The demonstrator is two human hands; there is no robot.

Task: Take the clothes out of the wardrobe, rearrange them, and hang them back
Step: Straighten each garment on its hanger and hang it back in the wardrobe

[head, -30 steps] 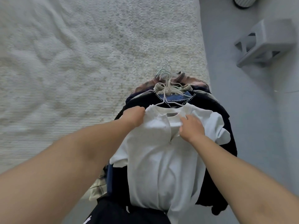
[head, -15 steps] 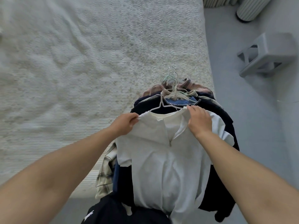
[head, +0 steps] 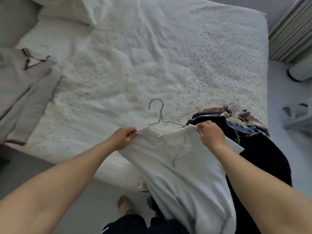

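Looking down from the head camera, both hands hold one white shirt (head: 182, 166) up by its shoulders over the near edge of the bed (head: 152, 56). The left hand (head: 124, 138) pinches the shirt's left shoulder between thumb and curled fingers. The right hand (head: 211, 134) has its fingers curled round the shirt's right shoulder seam. A pale wire hanger (head: 160, 115) sits inside the neckline, its hook standing upright above the collar and its arms running under the fabric toward each hand. The body of the shirt hangs down toward the person's legs; a small zip pull shows at the bottom of the open neck.

Just right of the shirt, and partly under it, lies a pile of dark clothes (head: 263, 149) on the bed's near right corner, with a dark garment edged in pale stitching on top. A bunch of pale hangers (head: 235, 112) sticks out of the top of that pile, hooks pointing away from the person.

On the far left edge of the bed lies a grey garment (head: 25, 92) with a dark hanger (head: 32, 59) at its neck. A white pillow (head: 67, 9) rests at the top left. A grey stool (head: 298, 117) stands on the floor to the right, and a ribbed white object (head: 300, 71) stands beyond it, with striped curtain fabric above.
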